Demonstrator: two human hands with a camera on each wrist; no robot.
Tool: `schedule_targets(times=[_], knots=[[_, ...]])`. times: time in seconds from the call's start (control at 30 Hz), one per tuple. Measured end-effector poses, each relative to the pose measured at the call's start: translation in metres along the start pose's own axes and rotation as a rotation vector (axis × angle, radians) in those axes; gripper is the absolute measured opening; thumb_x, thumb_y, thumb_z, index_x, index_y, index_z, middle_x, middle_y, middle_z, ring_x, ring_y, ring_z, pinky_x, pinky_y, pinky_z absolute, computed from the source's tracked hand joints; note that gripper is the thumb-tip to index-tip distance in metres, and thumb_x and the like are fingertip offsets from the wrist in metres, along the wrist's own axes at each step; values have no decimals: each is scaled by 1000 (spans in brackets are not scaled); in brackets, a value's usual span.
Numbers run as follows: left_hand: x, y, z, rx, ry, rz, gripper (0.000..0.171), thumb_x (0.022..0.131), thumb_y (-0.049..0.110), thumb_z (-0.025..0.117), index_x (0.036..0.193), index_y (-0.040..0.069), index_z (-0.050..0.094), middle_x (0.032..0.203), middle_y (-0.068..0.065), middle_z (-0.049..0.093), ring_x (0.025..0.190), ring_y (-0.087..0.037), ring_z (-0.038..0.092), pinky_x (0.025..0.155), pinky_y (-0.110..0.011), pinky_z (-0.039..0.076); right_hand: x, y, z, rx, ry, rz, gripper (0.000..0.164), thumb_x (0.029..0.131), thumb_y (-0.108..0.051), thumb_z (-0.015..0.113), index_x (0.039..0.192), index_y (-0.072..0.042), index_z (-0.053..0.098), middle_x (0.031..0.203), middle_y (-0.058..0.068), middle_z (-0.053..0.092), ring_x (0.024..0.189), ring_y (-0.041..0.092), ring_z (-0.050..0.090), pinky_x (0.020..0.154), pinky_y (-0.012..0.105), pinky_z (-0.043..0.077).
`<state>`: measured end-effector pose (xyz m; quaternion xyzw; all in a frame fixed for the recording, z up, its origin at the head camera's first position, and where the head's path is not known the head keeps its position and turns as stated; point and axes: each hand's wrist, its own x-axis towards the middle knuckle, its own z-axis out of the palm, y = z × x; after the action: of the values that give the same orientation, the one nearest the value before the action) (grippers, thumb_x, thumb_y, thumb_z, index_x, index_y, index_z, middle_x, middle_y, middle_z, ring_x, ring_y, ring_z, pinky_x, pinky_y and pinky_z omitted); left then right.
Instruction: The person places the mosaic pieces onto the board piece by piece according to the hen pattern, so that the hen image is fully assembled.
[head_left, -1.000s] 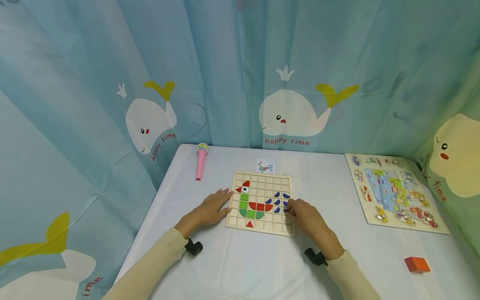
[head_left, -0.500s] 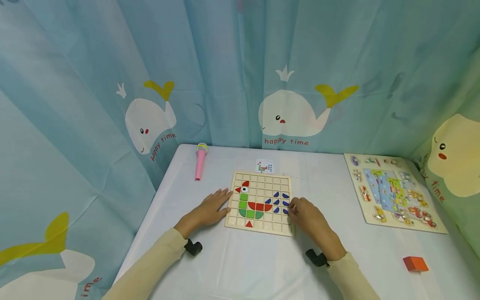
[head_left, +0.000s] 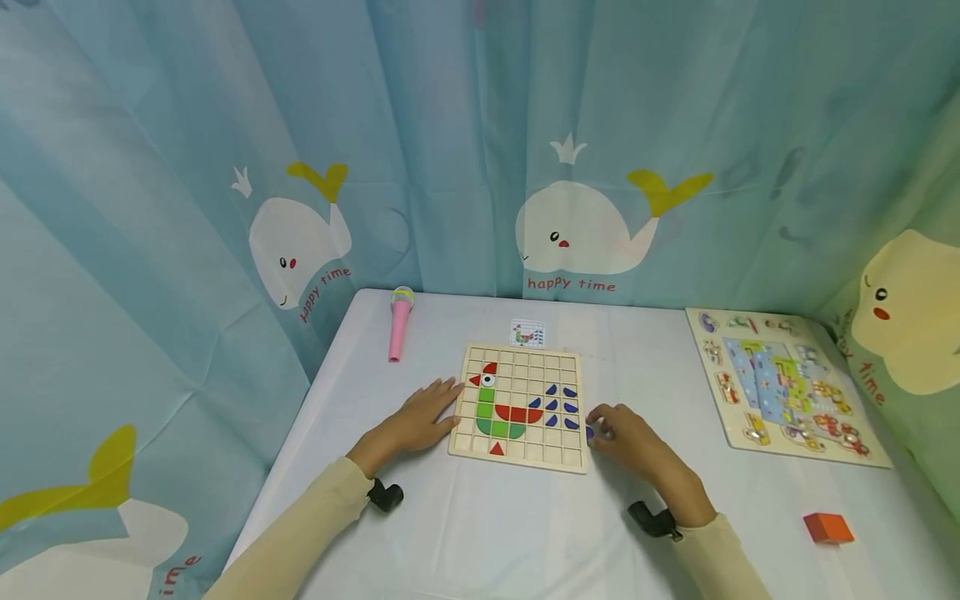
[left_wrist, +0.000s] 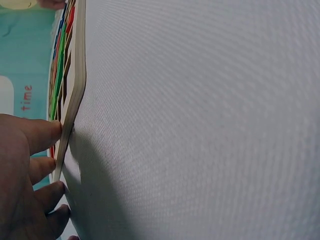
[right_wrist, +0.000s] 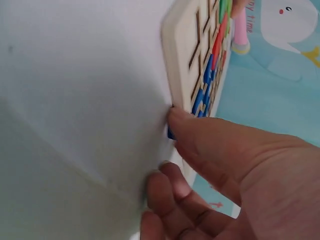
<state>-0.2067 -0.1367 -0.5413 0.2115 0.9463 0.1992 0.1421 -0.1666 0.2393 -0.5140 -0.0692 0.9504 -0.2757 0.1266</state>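
Observation:
A wooden grid board (head_left: 540,457) lies on the table, with red, green and blue pieces forming a bird in its squares. My left hand (head_left: 417,418) rests against the board's left edge, its fingers extended; in the left wrist view the fingertips touch the rim. Beside the right edge, my right hand (head_left: 632,440) pinches a blue piece (head_left: 590,432) between thumb and finger. The right wrist view shows the thumb over this blue piece (right_wrist: 171,134), mostly covering it. Several blue tail pieces (head_left: 571,408) sit in the grid's right columns.
A small picture card (head_left: 528,333) of the bird lies behind the board. At left back is a pink toy microphone (head_left: 401,327). A wooden picture puzzle (head_left: 787,383) lies to the right, with an orange block (head_left: 828,528) nearer the front. Whale-print curtains surround the table.
My right hand has drawn right, off the board's edge, uncovering the right-hand blue tail pieces; a blue piece now shows between its fingers. The left hand stays in place.

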Motion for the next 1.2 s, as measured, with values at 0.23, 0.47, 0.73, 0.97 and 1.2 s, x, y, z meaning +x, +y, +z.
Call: schedule_targets(times=[0.23, 0.47, 0.73, 0.97, 1.2], knots=[[-2, 1, -2, -26, 7, 14, 65, 111, 37, 53, 168, 18, 30, 175, -8, 26, 163, -31, 19, 132, -54, 17, 1, 0, 3, -48, 28, -26, 22, 96, -8, 75, 114, 1, 66, 97, 11, 63, 83, 22, 57, 70, 38, 53], [-3, 2, -2, -33, 8, 18, 64, 111, 37, 53, 168, 18, 31, 174, -8, 27, 163, -31, 19, 132, -55, 17, -2, 5, -4, -86, 30, 73, 29, 94, -23, 80, 105, 1, 67, 95, 12, 66, 81, 24, 57, 69, 39, 53], [-2, 1, -2, -28, 5, 21, 64, 111, 37, 52, 168, 18, 30, 175, -8, 27, 163, -31, 18, 132, -54, 17, -4, 4, -6, -82, -2, -21, 9, 94, -4, 75, 101, -1, 70, 95, 10, 65, 86, 23, 60, 80, 45, 57], [0, -2, 0, -27, -2, 28, 65, 111, 38, 53, 168, 18, 30, 175, -8, 26, 163, -31, 18, 132, -54, 17, -6, 3, -5, -101, 0, 37, 14, 93, -7, 76, 103, 2, 72, 95, 9, 67, 85, 22, 59, 80, 45, 57], [0, -2, 0, -17, 0, 26, 65, 111, 38, 52, 168, 18, 30, 175, -8, 26, 163, -31, 18, 132, -54, 17, -10, -2, -3, -87, 74, 31, 11, 94, -7, 75, 101, 2, 72, 96, 11, 67, 86, 24, 62, 80, 47, 57]])
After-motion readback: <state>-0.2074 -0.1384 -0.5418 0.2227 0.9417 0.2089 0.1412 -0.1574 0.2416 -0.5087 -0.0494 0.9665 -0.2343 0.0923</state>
